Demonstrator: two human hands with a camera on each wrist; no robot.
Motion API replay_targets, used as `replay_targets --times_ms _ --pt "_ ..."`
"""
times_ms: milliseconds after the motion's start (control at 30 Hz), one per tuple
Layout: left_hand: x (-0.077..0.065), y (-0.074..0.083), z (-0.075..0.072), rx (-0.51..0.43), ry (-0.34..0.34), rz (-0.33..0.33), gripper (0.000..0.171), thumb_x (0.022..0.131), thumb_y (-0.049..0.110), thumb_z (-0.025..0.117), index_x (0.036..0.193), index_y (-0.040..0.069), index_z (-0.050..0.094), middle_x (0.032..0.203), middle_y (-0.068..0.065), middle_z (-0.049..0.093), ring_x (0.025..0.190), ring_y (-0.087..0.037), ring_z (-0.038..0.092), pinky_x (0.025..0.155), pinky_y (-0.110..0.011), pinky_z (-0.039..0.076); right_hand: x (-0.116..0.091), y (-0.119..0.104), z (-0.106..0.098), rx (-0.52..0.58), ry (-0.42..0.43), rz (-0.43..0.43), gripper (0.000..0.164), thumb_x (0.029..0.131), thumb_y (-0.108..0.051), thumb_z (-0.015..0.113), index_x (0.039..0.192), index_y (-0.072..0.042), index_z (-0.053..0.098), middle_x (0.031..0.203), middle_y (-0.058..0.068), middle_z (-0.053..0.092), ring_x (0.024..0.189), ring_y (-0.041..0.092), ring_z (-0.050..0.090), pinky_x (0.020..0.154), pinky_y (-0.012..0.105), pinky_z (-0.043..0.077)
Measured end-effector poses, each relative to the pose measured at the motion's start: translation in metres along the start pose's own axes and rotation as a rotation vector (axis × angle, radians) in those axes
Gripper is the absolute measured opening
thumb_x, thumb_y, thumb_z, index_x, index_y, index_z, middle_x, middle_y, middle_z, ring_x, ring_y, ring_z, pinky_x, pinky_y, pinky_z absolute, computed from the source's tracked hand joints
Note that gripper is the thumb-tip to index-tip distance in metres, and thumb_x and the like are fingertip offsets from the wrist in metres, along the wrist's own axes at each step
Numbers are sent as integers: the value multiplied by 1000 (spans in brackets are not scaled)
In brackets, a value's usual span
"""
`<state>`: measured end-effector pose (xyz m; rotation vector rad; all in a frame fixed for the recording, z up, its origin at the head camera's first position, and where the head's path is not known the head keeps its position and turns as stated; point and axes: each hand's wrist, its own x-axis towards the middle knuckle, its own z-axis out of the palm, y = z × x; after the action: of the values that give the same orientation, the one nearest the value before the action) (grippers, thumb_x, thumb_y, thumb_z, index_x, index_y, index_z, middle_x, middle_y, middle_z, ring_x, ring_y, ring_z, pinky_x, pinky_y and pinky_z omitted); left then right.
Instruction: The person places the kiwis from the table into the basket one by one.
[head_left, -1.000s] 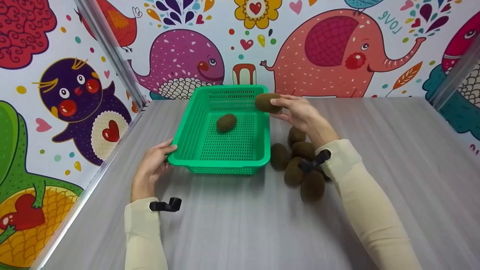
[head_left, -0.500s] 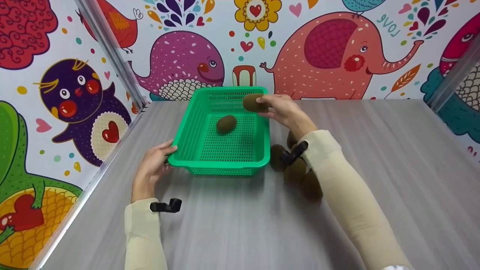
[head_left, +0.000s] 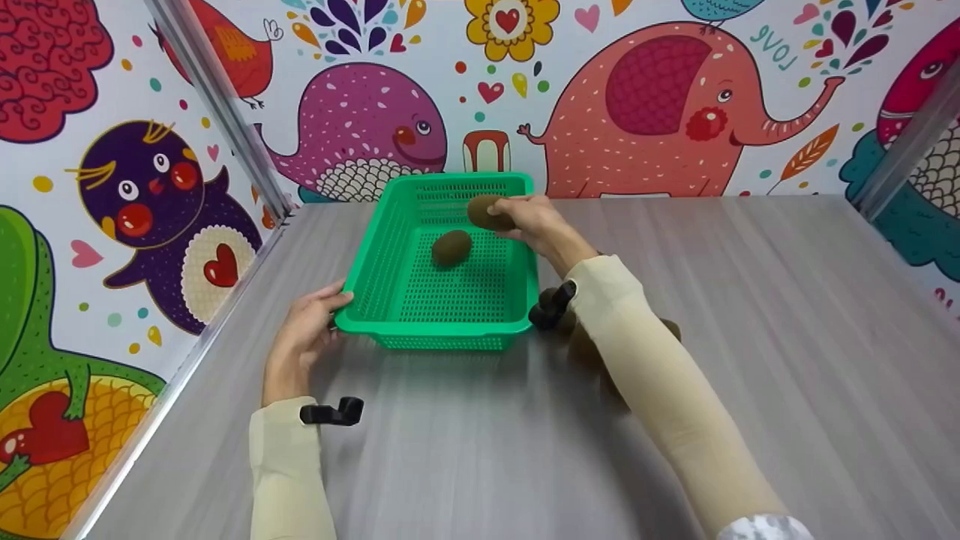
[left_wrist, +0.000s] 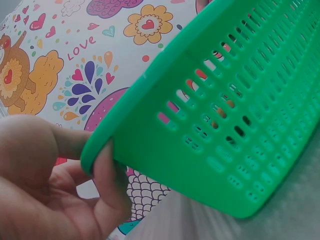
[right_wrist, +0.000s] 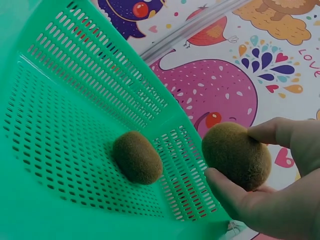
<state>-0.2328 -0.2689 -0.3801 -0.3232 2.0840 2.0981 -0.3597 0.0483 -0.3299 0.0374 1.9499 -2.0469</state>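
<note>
My left hand (head_left: pixel 307 330) pinches the near left corner of a green plastic basket (head_left: pixel 435 328), thumb on the rim and fingers beneath it, as the left wrist view also shows. A brown, fuzzy kiwi (right_wrist: pixel 236 156) sits between the thumb and fingers of my right hand (head_left: pixel 534 221). That hand is over the basket's far right part, above the floor of the basket. Another kiwi (head_left: pixel 451 248) lies on the perforated bottom inside, left of the held one and a little nearer to me.
Several more kiwis (head_left: pixel 585 352) lie on the grey table (head_left: pixel 465 435) right of the basket, mostly hidden under my right forearm. A wall with painted animals (head_left: pixel 660 112) stands close behind the basket. A second decorated wall (head_left: pixel 150 202) borders the table on the left.
My right hand has carried its kiwi leftward from the basket's right rim to over the inside. The forearm now covers most of the loose kiwis. My left hand and the basket stay put.
</note>
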Motion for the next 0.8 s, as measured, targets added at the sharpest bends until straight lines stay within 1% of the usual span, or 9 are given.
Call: replay_targets --times_ms 100,200,333,433,500,567,733,800 --pt "0 1 -1 4 0 4 57 105 16 50 158 8 30 124 -6 59 81 -2 64 67 -17 53 2 -3 6 -18 7 25 43 98 -14 63 135 5 52 145 16 47 135 27 49 105 38 52" --pt "0 1 -2 3 3 3 57 105 16 51 158 8 29 124 -6 59 80 -2 63 67 -17 53 5 -5 11 -41 30 39 47 98 -18 64 137 4 50 143 15 50 133 26 51 104 37 52" --pt "0 1 -2 -7 7 -2 57 105 15 51 157 8 30 113 0 64 78 -3 64 66 -17 53 9 -6 18 -82 48 40 46 98 -18 65 136 3 50 139 15 52 130 26 53 104 36 52" --pt "0 0 -2 -9 11 -5 56 105 15 51 157 7 32 102 5 67 76 -3 64 65 -17 52 11 -4 22 -84 44 48 51 98 -16 65 140 3 45 140 15 50 130 26 53 104 35 53" --pt "0 0 -2 -5 14 -6 55 105 15 51 157 7 32 100 7 67 76 -2 64 65 -17 52 12 -2 24 -78 37 56 56 98 -16 65 143 3 39 142 16 48 132 27 51 104 36 53" --pt "0 0 -2 -1 13 -5 55 105 15 51 157 7 32 102 6 67 77 -2 64 65 -17 52 13 1 26 -77 25 65 58 97 -16 65 144 3 37 144 16 45 133 27 50 104 36 53" --pt "-1 1 -2 9 -5 2 57 106 16 50 158 7 29 117 0 63 82 -2 65 68 -17 54 17 7 28 -84 -4 106 63 98 -15 65 149 2 32 150 15 38 139 26 44 105 37 52" --pt "-1 1 -1 11 -12 0 57 106 16 49 158 7 28 118 -1 62 82 -2 65 68 -17 54 19 8 28 -76 -11 113 65 98 -14 65 150 2 30 152 14 36 140 26 42 107 38 50"
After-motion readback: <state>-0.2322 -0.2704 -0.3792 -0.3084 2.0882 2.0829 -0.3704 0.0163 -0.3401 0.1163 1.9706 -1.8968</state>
